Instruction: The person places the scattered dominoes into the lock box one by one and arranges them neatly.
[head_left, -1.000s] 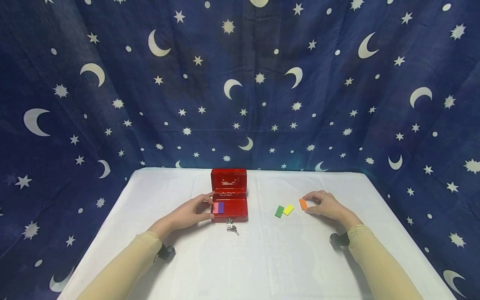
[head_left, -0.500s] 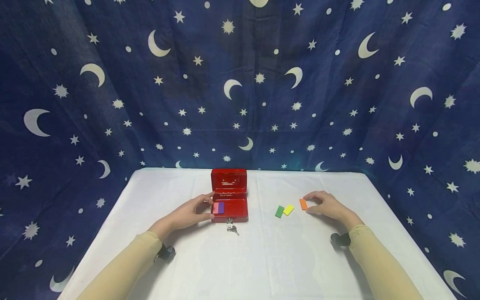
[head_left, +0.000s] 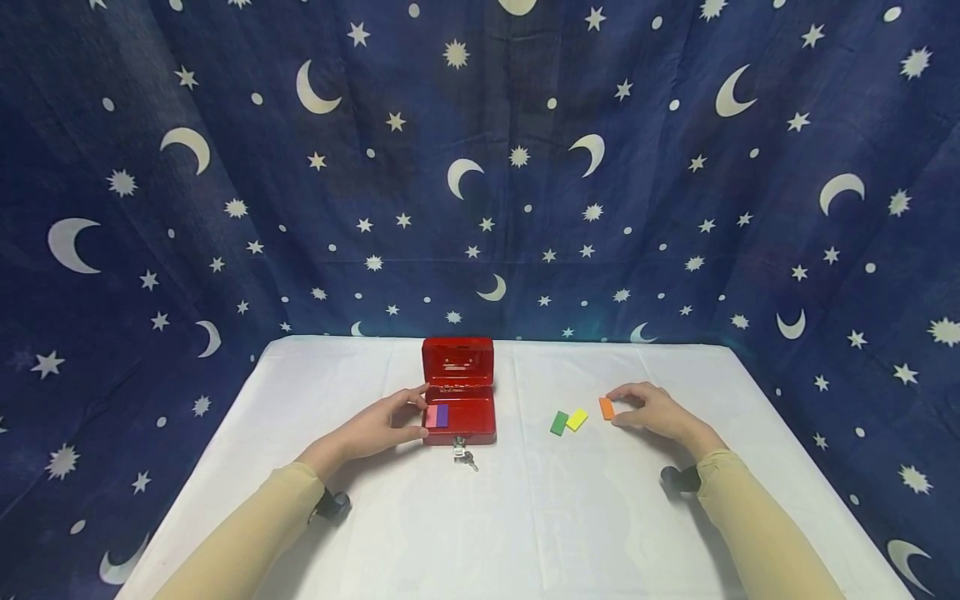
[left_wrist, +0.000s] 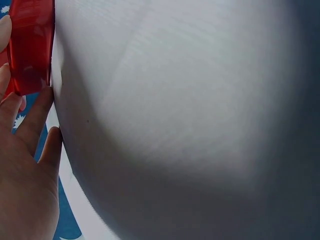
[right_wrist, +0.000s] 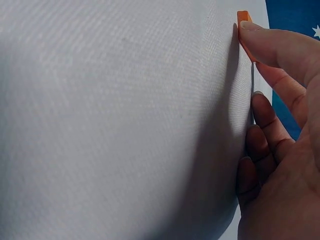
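A red metal cash box point(head_left: 475, 414) stands with its lid point(head_left: 457, 362) raised. Inside, against its left wall, a pink block point(head_left: 431, 416) and a purple block point(head_left: 442, 416) lie side by side. My left hand point(head_left: 382, 427) rests at the box's left side, thumb near the front corner and fingertips toward the back; the left wrist view shows fingertips point(left_wrist: 44, 97) at the red wall. To the right, my right hand point(head_left: 654, 414) pinches an orange block point(head_left: 607, 408) between thumb and index finger, low at the tablecloth. The other fingers curl beneath the palm point(right_wrist: 280, 200).
A green block point(head_left: 558, 423) and a yellow block point(head_left: 577, 419) lie close together between the box and my right hand. Keys point(head_left: 468, 458) hang from the lock at the box's front. Behind the white-covered table point(head_left: 480, 533) hangs a dark blue star-and-moon curtain point(head_left: 420, 233).
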